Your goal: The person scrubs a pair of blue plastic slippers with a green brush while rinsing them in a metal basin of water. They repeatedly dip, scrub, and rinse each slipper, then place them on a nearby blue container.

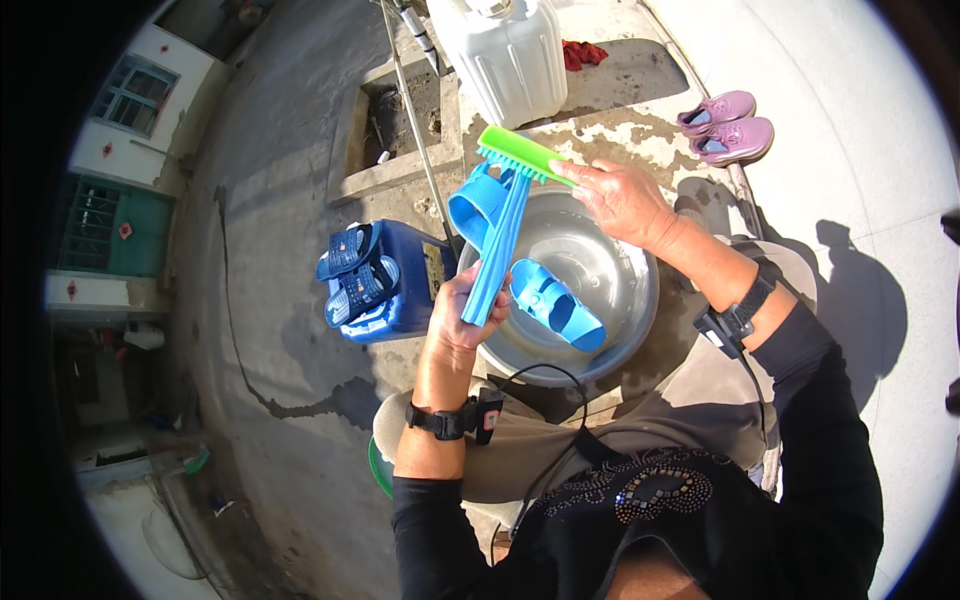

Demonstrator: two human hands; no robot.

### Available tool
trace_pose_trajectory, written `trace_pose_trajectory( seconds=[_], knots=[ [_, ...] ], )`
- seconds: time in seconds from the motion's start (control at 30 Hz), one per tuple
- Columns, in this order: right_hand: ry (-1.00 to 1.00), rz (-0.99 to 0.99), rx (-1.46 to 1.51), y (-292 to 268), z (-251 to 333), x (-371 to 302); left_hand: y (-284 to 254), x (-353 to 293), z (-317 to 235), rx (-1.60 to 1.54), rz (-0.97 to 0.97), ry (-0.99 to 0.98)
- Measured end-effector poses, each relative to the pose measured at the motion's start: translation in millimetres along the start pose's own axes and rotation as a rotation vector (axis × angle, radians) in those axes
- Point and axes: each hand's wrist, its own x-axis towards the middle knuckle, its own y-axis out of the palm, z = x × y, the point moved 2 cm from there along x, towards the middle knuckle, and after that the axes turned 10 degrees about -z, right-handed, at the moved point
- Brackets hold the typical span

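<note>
My left hand grips a light blue slipper by its heel end and holds it upright over a metal basin. My right hand holds a bright green scrubbing brush against the slipper's upper end. A second light blue slipper lies inside the basin. Both wrists wear black bands with small devices and a cable.
A pair of dark blue slippers rests on a blue container to the left. Behind the basin stands a white plastic jerrycan. Pink shoes sit on the concrete at right, near a red cloth. A square pit opens at the back.
</note>
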Motion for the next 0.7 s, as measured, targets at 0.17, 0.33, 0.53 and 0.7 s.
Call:
trace_pose_trajectory(
  seconds=[0.17,0.33,0.53,0.7],
  knots=[
    [0.249,-0.002,0.096,-3,-37,5,2,-9,0,-0.003,0.121,0.061],
    [0.315,0.019,0.331,-38,-22,4,-12,12,5,0.282,-0.299,0.299],
    [0.467,-0.186,0.583,-82,-22,11,-28,68,64,0.344,-0.617,0.080],
    [0.471,-0.150,0.586,-90,-23,9,-20,155,155,0.236,-0.641,0.066]
  ],
)
